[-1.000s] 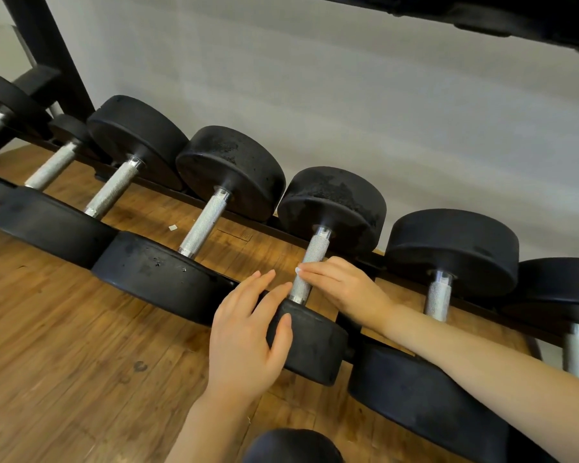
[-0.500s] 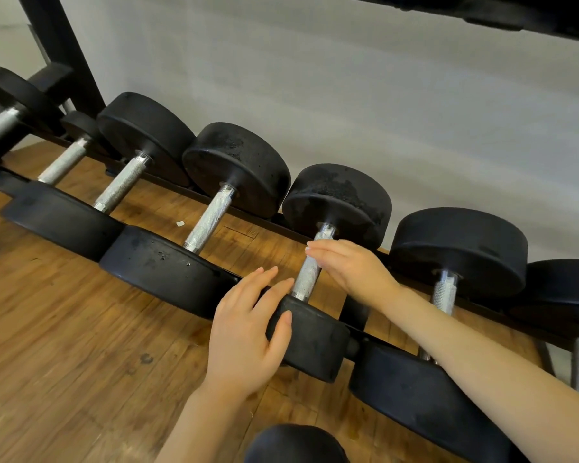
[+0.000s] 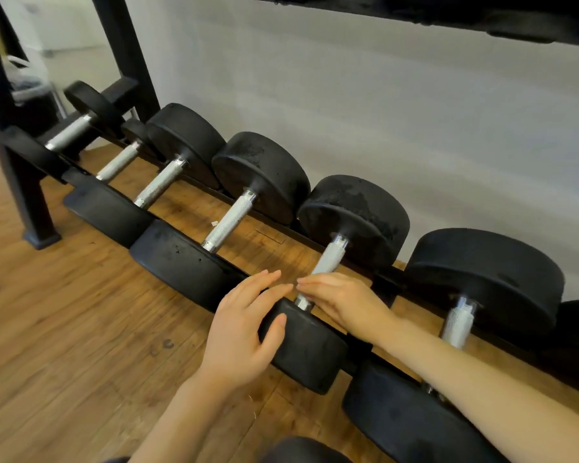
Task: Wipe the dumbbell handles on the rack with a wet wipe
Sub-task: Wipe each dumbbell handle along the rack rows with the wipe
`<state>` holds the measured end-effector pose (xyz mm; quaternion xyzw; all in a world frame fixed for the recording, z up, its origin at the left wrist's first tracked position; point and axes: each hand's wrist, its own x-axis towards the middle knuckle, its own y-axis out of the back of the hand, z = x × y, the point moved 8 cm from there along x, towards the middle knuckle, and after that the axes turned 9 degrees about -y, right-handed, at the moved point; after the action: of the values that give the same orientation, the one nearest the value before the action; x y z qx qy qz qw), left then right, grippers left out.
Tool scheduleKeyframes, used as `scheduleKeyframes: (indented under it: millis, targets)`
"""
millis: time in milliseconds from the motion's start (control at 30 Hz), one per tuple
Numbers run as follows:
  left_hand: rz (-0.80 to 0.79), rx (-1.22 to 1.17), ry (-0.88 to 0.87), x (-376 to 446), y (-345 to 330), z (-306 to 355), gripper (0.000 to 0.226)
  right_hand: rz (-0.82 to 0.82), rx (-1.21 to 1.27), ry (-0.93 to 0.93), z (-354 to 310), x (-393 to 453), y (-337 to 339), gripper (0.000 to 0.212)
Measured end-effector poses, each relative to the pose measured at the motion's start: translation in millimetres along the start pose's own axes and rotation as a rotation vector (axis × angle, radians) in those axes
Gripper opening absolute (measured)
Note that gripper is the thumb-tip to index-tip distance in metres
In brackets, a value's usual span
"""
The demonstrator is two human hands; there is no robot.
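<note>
Wood-grain flooring [image 3: 64, 329] runs under a black dumbbell rack [image 3: 24, 182] set against a pale wall [image 3: 398, 111], and a dark upper tier crosses the top of the view. On the lower tier sits a row of black round-headed dumbbells with knurled silver handles.

The person is working at one dumbbell [image 3: 315, 342] near the middle of the row. The left hand [image 3: 244, 332] rests on its near head, fingers straight and a little spread, thumb laid over the edge. The right hand [image 3: 341, 304] lies across the lower end of that dumbbell's handle [image 3: 331, 259], fingers extended and close together over the metal. No wet wipe is visible — if one is there it is hidden under the right palm, and I cannot tell.

As for progress, nothing marks any handle as wet or cleaned, so the count of finished handles is unclear. Judging by the hands, this handle is the one in hand; the neighbouring handle on the right [image 3: 458, 322] and the handles to the left [image 3: 229, 222] may remain.

A small pale scrap [image 3: 214, 223] lies on the floor beneath the rack.
</note>
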<state>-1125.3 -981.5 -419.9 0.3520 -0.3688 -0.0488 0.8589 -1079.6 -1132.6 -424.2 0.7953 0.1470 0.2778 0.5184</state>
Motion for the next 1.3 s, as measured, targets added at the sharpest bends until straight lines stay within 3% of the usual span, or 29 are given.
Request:
scheduleKeyframes:
  millis: [200, 367, 767, 933, 1067, 1233, 1300]
  targets:
    - [-0.024, 0.076, 0.026, -1.4, 1.8, 3.7, 0.043, 0.061, 0.008, -0.031, 22.2, 7.3, 6.1, 0.031]
    - [-0.052, 0.136, 0.055, -1.0, 4.6, 7.8, 0.046, -0.025, 0.012, 0.135, -9.1, -6.4, -6.3, 0.040]
    - [-0.081, 0.232, 0.141, -3.0, 6.2, 8.2, 0.050, -0.024, 0.037, 0.128, 7.4, -4.8, -8.7, 0.044]
    - [0.015, 0.231, 0.258, -11.2, 8.6, 10.2, 0.050, -0.124, 0.112, 0.164, -2.1, -10.5, -15.4, 0.045]
    - [0.048, 0.254, 0.317, -18.9, 4.2, 19.1, 0.052, -0.029, 0.104, 0.114, 6.6, -2.4, -5.5, 0.040]
    - [0.061, 0.243, 0.327, -21.3, -1.2, 22.0, 0.054, -0.131, 0.145, 0.188, -2.6, -7.5, -11.4, 0.041]
    - [0.085, 0.225, 0.325, -20.8, -0.4, 21.8, 0.053, -0.097, 0.078, 0.211, -0.4, -4.2, -6.7, 0.039]
